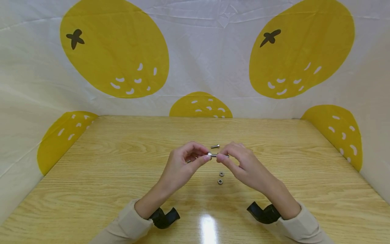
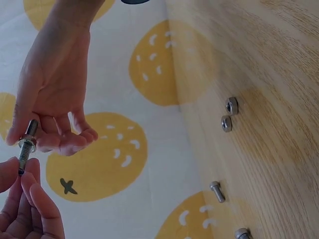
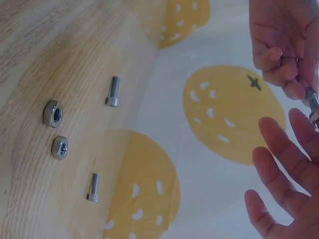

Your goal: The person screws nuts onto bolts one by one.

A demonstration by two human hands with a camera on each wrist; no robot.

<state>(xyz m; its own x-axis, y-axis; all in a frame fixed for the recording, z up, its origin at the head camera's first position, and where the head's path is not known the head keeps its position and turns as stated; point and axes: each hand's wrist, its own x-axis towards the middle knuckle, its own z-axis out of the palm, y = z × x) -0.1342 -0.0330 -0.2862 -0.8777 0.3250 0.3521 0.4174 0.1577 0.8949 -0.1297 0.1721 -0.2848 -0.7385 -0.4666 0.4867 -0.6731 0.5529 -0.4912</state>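
Observation:
My left hand [image 1: 180,166] pinches the head end of a silver bolt [image 1: 214,155] between thumb and fingers. From the other side, my right hand [image 1: 245,166] reaches to the shaft, thumb and index finger at a hex nut [image 2: 27,143]. In the left wrist view the nut sits partway along the threads, and the bolt's free end sticks out past it. The other fingers of the right hand are loosely bent. At the edge of the right wrist view, the bolt [image 3: 311,99] is partly cut off.
Two loose nuts [image 3: 53,113] lie close together on the wooden table [image 1: 122,189], nearer me than the hands. One bolt [image 1: 215,146] rests just beyond the fingers; another bolt [image 1: 188,161] is partly hidden behind my left hand. A fruit-patterned cloth [image 1: 210,61] surrounds the table's back and sides.

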